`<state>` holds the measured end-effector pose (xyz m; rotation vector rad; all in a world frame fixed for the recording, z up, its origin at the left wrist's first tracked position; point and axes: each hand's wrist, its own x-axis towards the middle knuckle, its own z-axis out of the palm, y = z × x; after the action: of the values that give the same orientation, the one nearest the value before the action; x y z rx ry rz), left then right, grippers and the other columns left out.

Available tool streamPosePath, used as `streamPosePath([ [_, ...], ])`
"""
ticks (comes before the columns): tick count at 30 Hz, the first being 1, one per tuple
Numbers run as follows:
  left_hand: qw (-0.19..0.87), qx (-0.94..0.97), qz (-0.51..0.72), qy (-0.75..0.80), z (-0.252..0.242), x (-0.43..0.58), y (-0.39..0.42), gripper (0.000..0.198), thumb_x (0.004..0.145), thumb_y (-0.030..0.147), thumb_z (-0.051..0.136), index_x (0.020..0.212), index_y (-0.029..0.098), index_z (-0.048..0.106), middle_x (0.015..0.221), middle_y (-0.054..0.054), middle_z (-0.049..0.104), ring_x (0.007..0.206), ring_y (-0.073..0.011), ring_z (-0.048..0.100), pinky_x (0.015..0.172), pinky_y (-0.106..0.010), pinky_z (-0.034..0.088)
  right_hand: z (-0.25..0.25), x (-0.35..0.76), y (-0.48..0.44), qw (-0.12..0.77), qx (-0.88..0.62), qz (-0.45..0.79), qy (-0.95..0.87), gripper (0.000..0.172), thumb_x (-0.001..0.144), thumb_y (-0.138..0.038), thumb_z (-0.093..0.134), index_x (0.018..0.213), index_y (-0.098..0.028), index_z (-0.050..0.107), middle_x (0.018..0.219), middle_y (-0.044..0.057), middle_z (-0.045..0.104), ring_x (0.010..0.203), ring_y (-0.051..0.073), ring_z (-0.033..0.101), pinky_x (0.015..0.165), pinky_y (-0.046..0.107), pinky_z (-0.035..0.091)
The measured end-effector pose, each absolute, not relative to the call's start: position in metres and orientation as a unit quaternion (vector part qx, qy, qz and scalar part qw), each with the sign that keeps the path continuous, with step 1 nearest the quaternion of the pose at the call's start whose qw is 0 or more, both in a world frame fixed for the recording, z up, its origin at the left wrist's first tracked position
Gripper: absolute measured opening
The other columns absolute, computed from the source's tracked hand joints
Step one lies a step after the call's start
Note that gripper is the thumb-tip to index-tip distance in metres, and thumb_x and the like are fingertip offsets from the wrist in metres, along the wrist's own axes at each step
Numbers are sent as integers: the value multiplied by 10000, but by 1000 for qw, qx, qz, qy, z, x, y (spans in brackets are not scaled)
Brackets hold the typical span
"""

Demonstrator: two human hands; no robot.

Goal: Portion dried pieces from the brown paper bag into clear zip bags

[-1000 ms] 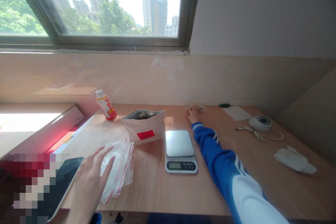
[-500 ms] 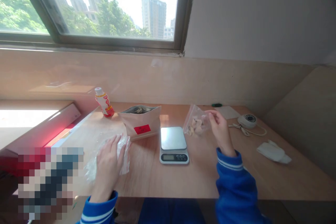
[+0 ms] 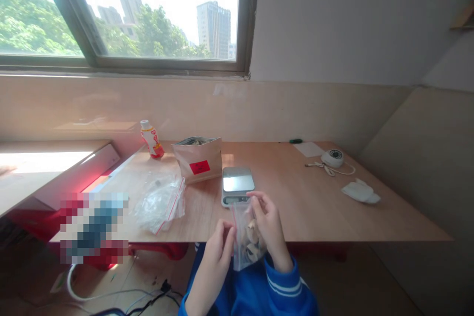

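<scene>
A clear zip bag [image 3: 250, 239] with several pale beige pieces in it hangs upright in front of the table's near edge. My right hand [image 3: 267, 217] pinches its upper right part. At the bag's left edge, by the red zip line, my left hand [image 3: 221, 247] has its thumb and fingers closed on it. Just beyond the bag lies a digital scale [image 3: 239, 180], its display partly covered. Left of the scale an open beige pouch [image 3: 198, 160] with a red label stands upright. Flat clear zip bags [image 3: 159, 202] lie on the table's left side.
A red and white bottle [image 3: 151, 139] stands at the back left. At the right are a white camera [image 3: 333, 158] with its cable, a paper sheet [image 3: 309, 149], a green object [image 3: 296, 141] and a crumpled white cloth or bag [image 3: 360, 191].
My right hand has brought the filled bag from right of the scale to the near edge. My left hand has left the flat bags and taken hold of this bag. The view has shifted.
</scene>
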<state>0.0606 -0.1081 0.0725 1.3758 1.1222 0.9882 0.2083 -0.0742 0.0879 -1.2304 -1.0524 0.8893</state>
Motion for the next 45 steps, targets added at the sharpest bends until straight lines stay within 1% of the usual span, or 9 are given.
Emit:
streamPosePath([
  [5,527,588,406,461,71,63,-111,272,892,484,470,799,230,498,633,15,502,588,-153,484,597,-269,388,81,194,-74,615,-569,298,-458,327,877,-452,505,1107,-222,535,944,71,649,859,204,623,779,345,514],
  [7,516,557,452,469,68,66,-107,299,891,511,453,808,226,489,637,25,472,585,-148,479,602,-272,410,79,188,-72,623,-596,221,-456,286,855,-439,539,1046,-227,525,999,79,626,916,211,605,833,363,497],
  [12,538,440,549,464,70,69,-88,351,832,562,523,841,213,480,772,7,545,694,-151,562,638,-277,473,87,177,-77,518,-533,295,-601,186,878,-392,528,790,-229,516,746,4,577,682,158,570,656,284,493],
  [17,518,437,581,451,81,65,-75,318,812,500,588,766,201,489,690,32,523,648,-127,540,611,-242,454,91,177,-79,503,-481,348,-628,138,851,-357,592,848,-220,595,847,22,643,815,177,637,745,290,519],
  [22,490,484,576,439,79,63,-68,325,833,494,568,724,203,474,625,46,463,582,-113,472,581,-236,424,90,181,-75,508,-481,378,-606,251,879,-408,556,757,-207,645,748,23,685,723,178,668,705,294,534],
  [31,498,466,588,435,78,67,-82,332,854,479,546,686,204,466,643,37,433,610,-115,435,604,-230,391,93,184,-80,509,-462,385,-616,182,839,-358,612,793,-199,687,741,23,692,701,176,671,692,289,534],
  [37,481,504,576,428,77,72,-87,292,881,453,514,722,209,496,639,28,450,625,-129,438,633,-249,378,82,184,-76,551,-507,305,-589,142,827,-304,591,723,-213,625,705,13,668,679,173,648,680,289,528],
  [41,446,513,571,461,79,67,-99,318,880,465,511,689,212,489,621,25,438,610,-133,428,614,-252,364,72,198,-68,638,-583,233,-446,202,830,-393,580,741,-213,563,703,36,658,654,185,636,649,315,530],
  [45,469,526,552,445,69,59,-101,321,875,469,520,694,203,530,670,6,499,674,-145,489,673,-254,398,80,207,-70,680,-552,288,-386,275,819,-471,602,802,-199,568,728,44,677,674,184,655,630,302,545],
])
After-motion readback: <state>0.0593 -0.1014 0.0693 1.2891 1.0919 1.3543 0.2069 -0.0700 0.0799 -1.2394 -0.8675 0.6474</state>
